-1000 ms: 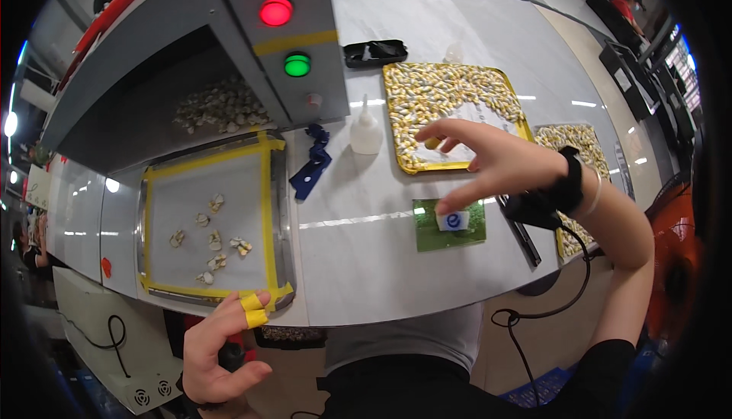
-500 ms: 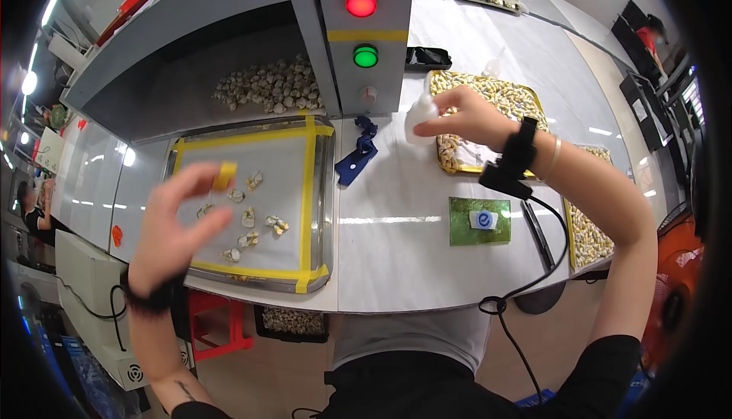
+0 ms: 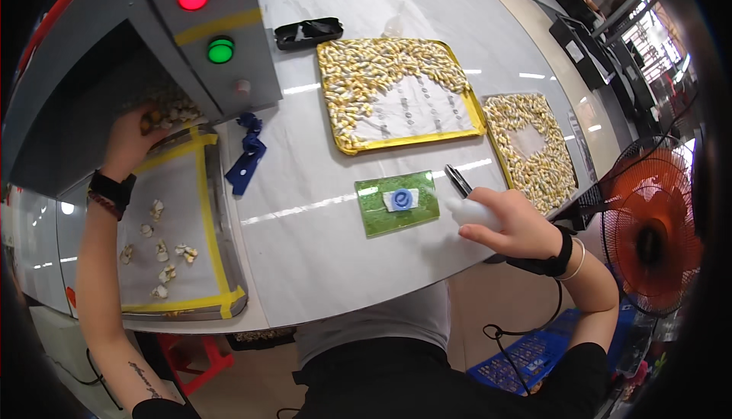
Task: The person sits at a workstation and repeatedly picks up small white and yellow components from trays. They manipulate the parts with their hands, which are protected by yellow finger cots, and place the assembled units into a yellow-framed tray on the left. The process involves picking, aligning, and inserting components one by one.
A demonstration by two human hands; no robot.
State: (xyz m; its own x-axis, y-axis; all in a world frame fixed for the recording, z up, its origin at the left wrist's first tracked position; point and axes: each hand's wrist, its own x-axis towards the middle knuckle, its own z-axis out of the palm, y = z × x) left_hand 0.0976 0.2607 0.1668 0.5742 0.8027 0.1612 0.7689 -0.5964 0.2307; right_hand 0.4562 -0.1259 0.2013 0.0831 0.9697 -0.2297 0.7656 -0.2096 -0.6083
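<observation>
My left hand (image 3: 131, 141) reaches into the dark opening of a grey cabinet, at the edge of a pile of small whitish lumpy pieces (image 3: 177, 106). Its thumb and a finger with an orange-yellow tip cover are spread apart; the other fingers are partly hidden. Below it, several similar pieces (image 3: 162, 251) lie scattered on a white-lined tray (image 3: 204, 213) edged with yellow tape. Over the table's near right part, my right hand (image 3: 522, 224) is closed around a small white plastic bottle (image 3: 476, 214), tilted with its tip toward the left. Tweezers (image 3: 457, 180) lie just beyond the bottle.
A green pad (image 3: 370, 215) with a blue ring-shaped item sits mid-table. Behind it stands a yellow-edged tray (image 3: 415, 143) of small pieces, with another filled tray (image 3: 526, 183) to the right. A twisted blue cloth (image 3: 248, 156) lies beside the cabinet. An orange fan (image 3: 648, 228) stands at right.
My view has turned to the right. My left hand has moved from above the taped tray into the cabinet opening. My right hand has brought the bottle nearer, away from the large tray.
</observation>
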